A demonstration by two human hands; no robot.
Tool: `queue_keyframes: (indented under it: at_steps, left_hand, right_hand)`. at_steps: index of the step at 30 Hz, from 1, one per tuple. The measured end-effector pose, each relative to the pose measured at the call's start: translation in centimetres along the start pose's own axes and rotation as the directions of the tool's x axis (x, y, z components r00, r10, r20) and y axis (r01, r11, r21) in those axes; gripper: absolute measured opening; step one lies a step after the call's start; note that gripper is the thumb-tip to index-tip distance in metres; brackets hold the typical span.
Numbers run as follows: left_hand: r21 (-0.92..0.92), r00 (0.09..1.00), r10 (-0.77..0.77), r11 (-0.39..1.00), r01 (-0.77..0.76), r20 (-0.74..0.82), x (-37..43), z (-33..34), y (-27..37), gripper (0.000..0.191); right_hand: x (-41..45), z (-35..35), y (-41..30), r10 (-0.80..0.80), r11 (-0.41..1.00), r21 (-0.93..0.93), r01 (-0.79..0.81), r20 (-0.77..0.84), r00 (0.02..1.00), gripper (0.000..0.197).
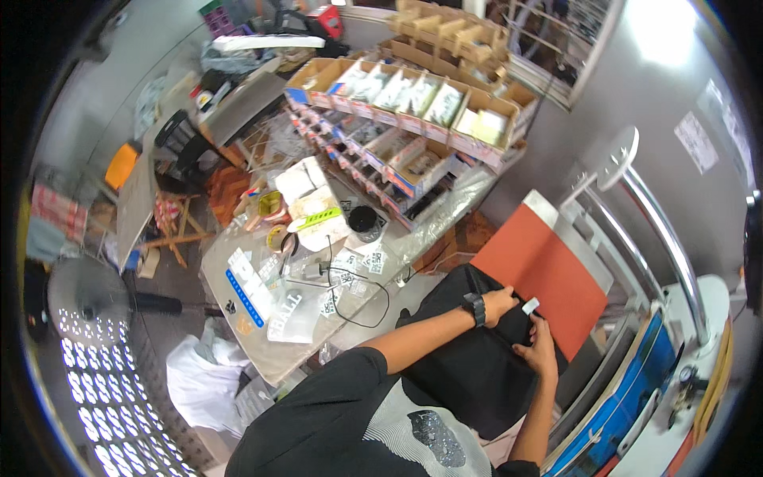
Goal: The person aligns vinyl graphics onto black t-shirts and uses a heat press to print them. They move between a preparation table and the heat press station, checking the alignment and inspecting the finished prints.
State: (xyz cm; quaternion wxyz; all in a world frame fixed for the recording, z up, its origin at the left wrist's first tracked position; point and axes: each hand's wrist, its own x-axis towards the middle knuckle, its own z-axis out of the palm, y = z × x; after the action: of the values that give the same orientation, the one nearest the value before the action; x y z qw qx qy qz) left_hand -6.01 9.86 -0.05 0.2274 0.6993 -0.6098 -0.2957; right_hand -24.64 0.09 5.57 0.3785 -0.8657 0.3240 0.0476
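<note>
Draped over the near part of an orange pad lies a black fabric garment, part of it hanging toward me. My left hand, with a black watch on the wrist, grips the garment near its far edge. To its right, my right hand pinches the cloth between thumb and fingers. A small white label shows at the garment's edge between both hands. The pad rests on the lower platen of what looks like a heat press. Fingertips are partly hidden in the dark cloth.
The press's chrome handle arches at the right. A table at left holds cut lettering, a black cable and a dark cup. Beyond stand cardboard bins. A fan stands far left.
</note>
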Motion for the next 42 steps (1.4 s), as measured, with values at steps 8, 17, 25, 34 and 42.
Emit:
queue_keyframes:
  at_steps: [8, 17, 25, 34, 42]
  left_hand:
    - [0.063, 0.949, -0.225, 0.968, 0.244, -0.223, -1.8, 1.8, 2.2, 0.075]
    - [-0.227, 0.682, -0.042, 0.956, -0.184, -0.73, -9.5, -16.1, 0.8, 0.03]
    - [-0.297, 0.1, -0.302, 0.953, 0.063, -0.948, -19.0, -35.1, -20.9, 0.013]
    - [0.161, 0.411, -0.246, 0.657, 0.737, -0.878, -16.4, -49.8, -32.8, 0.019]
    - [0.452, 0.553, -0.155, 0.419, 0.787, -0.819, -13.2, -50.3, -33.5, 0.021]
  right_hand:
    - [1.3, 1.3, -1.0, -0.02, 0.99, -0.141, 0.021, 0.006, 1.0, 0.084]
    - [-3.7, 0.3, -4.9, -0.148, 0.989, -0.042, 0.144, -0.407, 0.901, 0.061]
    - [-11.1, 7.6, -5.1, 0.137, 0.991, 0.084, -0.108, -0.647, 0.75, 0.017]
    - [-13.3, 6.8, -13.5, 0.107, 0.934, -0.182, -0.306, -0.676, 0.729, 0.017]
    - [-14.3, 8.6, -11.4, -0.012, 0.951, -0.25, -0.18, -0.612, 0.791, 0.015]
